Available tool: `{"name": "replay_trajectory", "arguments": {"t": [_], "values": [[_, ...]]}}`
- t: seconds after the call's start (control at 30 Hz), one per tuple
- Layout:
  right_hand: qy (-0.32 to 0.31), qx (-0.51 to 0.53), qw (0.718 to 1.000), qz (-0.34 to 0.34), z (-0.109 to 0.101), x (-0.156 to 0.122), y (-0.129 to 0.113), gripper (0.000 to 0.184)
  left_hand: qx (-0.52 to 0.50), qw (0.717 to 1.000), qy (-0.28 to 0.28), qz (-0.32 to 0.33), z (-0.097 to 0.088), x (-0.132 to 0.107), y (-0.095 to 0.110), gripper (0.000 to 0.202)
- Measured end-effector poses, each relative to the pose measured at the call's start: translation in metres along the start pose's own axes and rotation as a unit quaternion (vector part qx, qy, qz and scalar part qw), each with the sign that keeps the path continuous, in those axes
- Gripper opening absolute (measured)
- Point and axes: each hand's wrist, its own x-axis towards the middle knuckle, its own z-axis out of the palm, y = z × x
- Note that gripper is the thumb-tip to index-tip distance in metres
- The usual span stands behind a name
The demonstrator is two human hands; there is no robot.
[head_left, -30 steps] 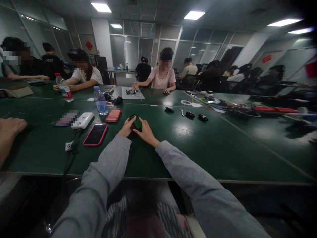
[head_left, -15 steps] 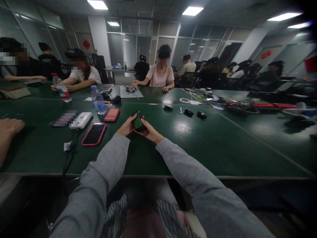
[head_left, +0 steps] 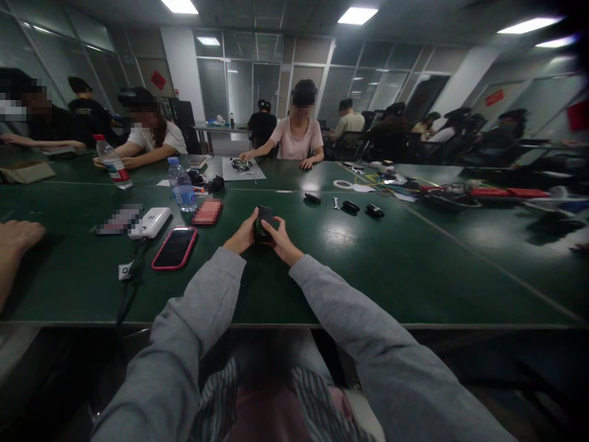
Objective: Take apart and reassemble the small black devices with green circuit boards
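Between my two hands, just above the green table, is a small dark box-like object with a bit of green on its left side; its exact kind does not show. My left hand grips its left side, fingers closed. My right hand holds it from the right with the thumb across its face. A phone in a pink case lies to the left of my hands. Beyond it is a salmon-coloured item, partly blurred out.
A blue-capped water bottle, a white power bank with a cable and a red-capped bottle stand or lie leftward. Rightward are a small wrench, black pieces and tangled wires. Another person's hand rests at far left.
The object has turned in my hands: its green face pointed up toward me before, and now a dark face shows. The person opposite has moved a hand lower onto the parts on the white sheet.
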Motion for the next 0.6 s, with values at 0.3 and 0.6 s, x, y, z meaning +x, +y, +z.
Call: {"name": "replay_trajectory", "arguments": {"t": [0.3,0.6], "values": [[-0.020,-0.079,0.995,-0.057,0.0035,-0.0070,0.0011,0.069,0.004,0.999,0.023,0.031,-0.0061,0.0068,-0.0059,0.064],[-0.043,-0.133,0.985,-0.103,0.0022,-0.0067,0.0051,0.066,0.020,0.996,0.072,0.058,-0.0043,0.0026,-0.0090,0.055]]}}
